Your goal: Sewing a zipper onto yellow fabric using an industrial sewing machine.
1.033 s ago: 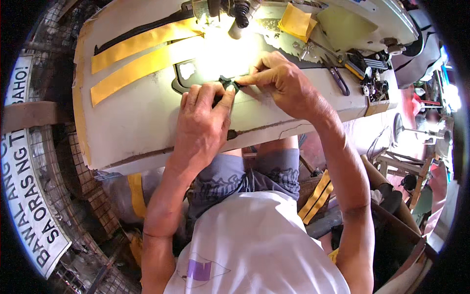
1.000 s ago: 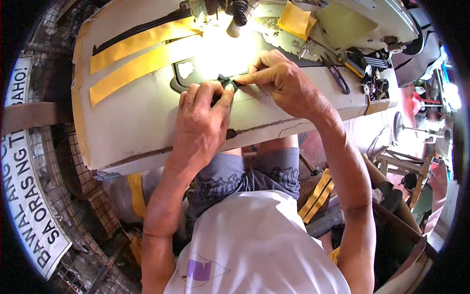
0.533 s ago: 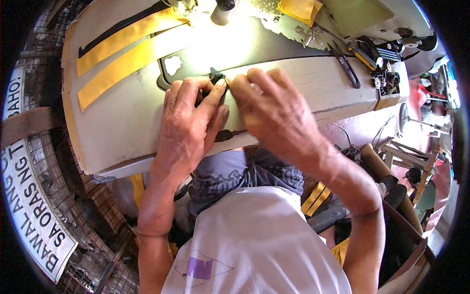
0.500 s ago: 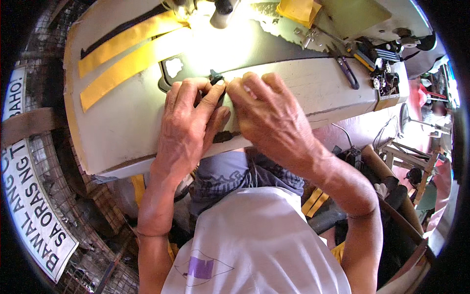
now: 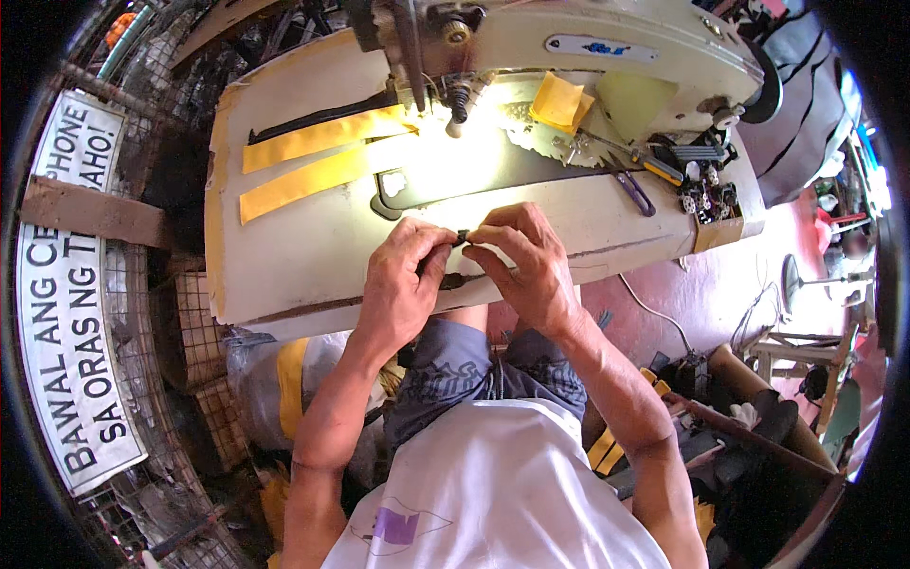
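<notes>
Near the front of the white sewing table (image 5: 284, 266), both hands meet at a small black piece (image 5: 462, 237). My left hand (image 5: 403, 275) has its thumb and index finger closed on it from the left. My right hand (image 5: 526, 266) grips it from the right between bent fingers. The piece's exact shape is too small to tell. Beyond my hands lie two yellow strips (image 5: 313, 185), a black strip (image 5: 303, 119) and a dark plate (image 5: 384, 209) beside the lit needle area of the sewing machine (image 5: 616, 33).
At the back right are yellow pieces (image 5: 559, 100), purple-handled snips (image 5: 635, 192), a yellow-handled tool (image 5: 664, 169) and metal parts (image 5: 711, 194). A wire-mesh wall (image 5: 199, 341) with a sign stands at the left. A fan (image 5: 796, 280) and wooden frame (image 5: 787, 351) are at the right.
The view has shifted to show more of the machine. My hands sit lower in the picture. My right hand's fingers have moved in to pinch the black piece alongside my left.
</notes>
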Available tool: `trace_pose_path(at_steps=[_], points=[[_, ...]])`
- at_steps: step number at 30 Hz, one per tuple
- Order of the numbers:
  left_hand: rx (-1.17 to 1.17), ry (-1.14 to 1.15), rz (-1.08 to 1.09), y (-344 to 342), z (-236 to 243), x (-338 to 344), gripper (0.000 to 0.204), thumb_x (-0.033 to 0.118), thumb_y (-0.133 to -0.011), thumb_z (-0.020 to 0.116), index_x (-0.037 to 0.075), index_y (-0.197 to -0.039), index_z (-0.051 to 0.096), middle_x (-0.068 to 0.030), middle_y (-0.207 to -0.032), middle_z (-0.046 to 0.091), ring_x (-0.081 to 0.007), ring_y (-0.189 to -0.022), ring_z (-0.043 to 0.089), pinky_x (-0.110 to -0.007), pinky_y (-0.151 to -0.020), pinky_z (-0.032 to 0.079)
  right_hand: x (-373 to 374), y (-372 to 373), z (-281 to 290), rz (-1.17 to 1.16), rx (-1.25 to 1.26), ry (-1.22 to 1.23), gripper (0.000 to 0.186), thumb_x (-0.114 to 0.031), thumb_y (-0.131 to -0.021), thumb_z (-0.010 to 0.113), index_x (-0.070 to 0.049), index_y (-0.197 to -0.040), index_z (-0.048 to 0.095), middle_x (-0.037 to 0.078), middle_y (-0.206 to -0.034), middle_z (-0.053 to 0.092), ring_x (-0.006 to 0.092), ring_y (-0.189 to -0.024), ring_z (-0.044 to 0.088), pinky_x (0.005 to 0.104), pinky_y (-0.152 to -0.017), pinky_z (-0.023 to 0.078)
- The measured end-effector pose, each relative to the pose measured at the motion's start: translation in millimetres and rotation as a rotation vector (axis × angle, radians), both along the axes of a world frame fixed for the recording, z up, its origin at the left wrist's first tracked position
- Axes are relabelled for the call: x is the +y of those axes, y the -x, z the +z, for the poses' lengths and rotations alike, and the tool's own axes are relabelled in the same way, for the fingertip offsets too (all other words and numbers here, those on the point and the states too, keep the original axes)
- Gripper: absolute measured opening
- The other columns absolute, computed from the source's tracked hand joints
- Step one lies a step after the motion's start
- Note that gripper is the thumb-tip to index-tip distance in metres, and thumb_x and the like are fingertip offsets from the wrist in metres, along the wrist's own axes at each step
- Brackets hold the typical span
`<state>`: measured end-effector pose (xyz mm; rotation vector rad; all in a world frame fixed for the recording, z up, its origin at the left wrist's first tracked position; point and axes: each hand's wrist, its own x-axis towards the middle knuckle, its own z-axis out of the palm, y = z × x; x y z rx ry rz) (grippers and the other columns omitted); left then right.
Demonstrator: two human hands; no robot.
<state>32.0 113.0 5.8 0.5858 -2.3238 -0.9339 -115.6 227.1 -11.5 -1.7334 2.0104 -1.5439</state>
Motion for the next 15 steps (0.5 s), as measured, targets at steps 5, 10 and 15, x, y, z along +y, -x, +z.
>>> trace_pose_path(at_steps=[5,10,15], points=[[0.063,-0.253,-0.075,-12,13,-1,0.012,-0.003,-0.093,0.061,0.0,-0.104,0.065,-0.0147,-0.096,0.064,-0.0289,-0.087,0.066,-0.038,-0.078,0.052,-3,-8,16,0.084,0.171,0.05,0.022,-0.002,-0.084,0.073,-0.002,-0.103,0.062,0.012,-0.096,0.063,0.0337,-0.089,0.062,0.0434,-0.076,0.051],[-0.122,-0.378,-0.095,-41,17,-7,0.017,0.001,-0.093,0.062,0.002,-0.11,0.061,-0.0175,-0.099,0.063,-0.0351,-0.089,0.066,-0.042,-0.078,0.052,-13,-8,26,0.147,-0.141,-0.065,0.014,0.001,-0.09,0.065,-0.001,-0.1,0.055,0.018,-0.089,0.059,0.0408,-0.079,0.061,0.0455,-0.067,0.05],[-0.55,-0.084,-0.057,-91,42,-58,0.03,0.009,-0.092,0.067,0.0,-0.12,0.061,-0.0179,-0.105,0.066,-0.035,-0.094,0.068,-0.044,-0.081,0.054,-43,9,19,-0.006,-0.103,-0.195,0.014,-0.002,-0.09,0.064,0.002,-0.099,0.053,0.022,-0.081,0.061,0.044,-0.075,0.062,0.0472,-0.066,0.05]])
